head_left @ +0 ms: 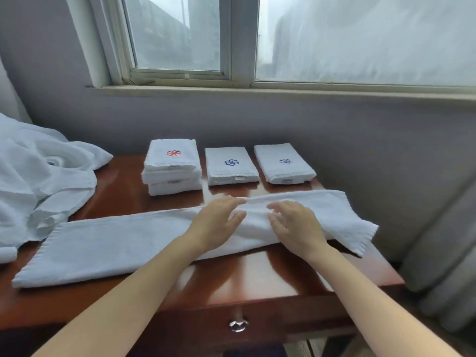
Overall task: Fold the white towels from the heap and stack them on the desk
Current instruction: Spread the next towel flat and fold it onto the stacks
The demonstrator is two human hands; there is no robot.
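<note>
fingers of left hand and right hand press, loosely spread, midway on the long white terry towel lying 8-to-2 o'clock across the red-brown wooden desk; longer end at 8 o'clock, nearer the left hand.
</note>
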